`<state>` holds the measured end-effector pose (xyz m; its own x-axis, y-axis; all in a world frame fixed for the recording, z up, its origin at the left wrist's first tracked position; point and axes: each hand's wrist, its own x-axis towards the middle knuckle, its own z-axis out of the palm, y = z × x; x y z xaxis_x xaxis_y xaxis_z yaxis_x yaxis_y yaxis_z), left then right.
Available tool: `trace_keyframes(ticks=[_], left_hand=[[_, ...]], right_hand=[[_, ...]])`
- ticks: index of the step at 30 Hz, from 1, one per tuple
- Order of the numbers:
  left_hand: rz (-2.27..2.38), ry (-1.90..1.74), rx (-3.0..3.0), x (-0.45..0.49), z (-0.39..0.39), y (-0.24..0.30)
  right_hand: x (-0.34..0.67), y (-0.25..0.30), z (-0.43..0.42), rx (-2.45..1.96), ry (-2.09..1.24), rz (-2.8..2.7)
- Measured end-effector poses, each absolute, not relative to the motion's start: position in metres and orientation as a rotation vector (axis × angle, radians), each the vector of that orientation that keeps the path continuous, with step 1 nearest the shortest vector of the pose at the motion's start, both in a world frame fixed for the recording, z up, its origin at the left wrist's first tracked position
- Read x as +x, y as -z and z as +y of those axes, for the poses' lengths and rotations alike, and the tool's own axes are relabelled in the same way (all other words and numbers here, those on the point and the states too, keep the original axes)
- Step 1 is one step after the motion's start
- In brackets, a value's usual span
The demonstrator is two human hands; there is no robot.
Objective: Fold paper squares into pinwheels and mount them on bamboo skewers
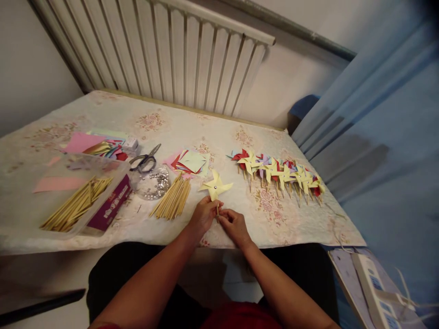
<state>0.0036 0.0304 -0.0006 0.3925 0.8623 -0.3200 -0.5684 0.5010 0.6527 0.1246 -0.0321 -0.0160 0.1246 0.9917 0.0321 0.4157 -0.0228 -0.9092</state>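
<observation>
A pale yellow paper pinwheel (215,186) with a small silver pin at its centre stands over the table's near side. My left hand (205,214) is closed around the upper part of its wooden stick, just below the vanes. Lower down, my right hand (234,225) pinches the same stick near its bottom end. Left of my hands lies a fanned bundle of wooden sticks (173,196). Behind that sits a stack of coloured paper squares (190,162). A round clear dish (151,183) holds many shiny metal pins.
Dark-handled scissors (146,160) lie behind the dish. A clear plastic box (77,230) of sticks stands at the left, with pink paper (84,142) beyond it. A row of pinwheels (279,173) lies at the right. A power strip (372,288) and blue curtain (387,137) are farther right.
</observation>
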Motion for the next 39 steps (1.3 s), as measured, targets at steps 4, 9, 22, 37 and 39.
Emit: trace_keyframes(ticks=[4, 9, 22, 37, 39], left_hand=[[0.709, -0.968, 0.469, 0.004, 0.031, -0.002], [0.701, -0.974, 0.469, 0.006, 0.031, -0.002], [0.71, -0.981, 0.58, 0.005, 0.031, 0.004], [0.881, -1.001, 0.774, 0.005, 0.031, 0.014], [0.873, -1.009, 0.773, 0.005, 0.031, 0.014]], right_hand=[[0.121, 0.015, -0.031, -1.611, -0.858, -1.427], [0.118, 0.016, -0.029, -1.658, -0.794, -1.452], [0.115, 0.021, -0.027, -1.678, -0.657, -1.458], [0.114, 0.023, -0.029, -1.669, -0.623, -1.463], [0.114, 0.022, -0.03, -1.666, -0.626, -1.466]])
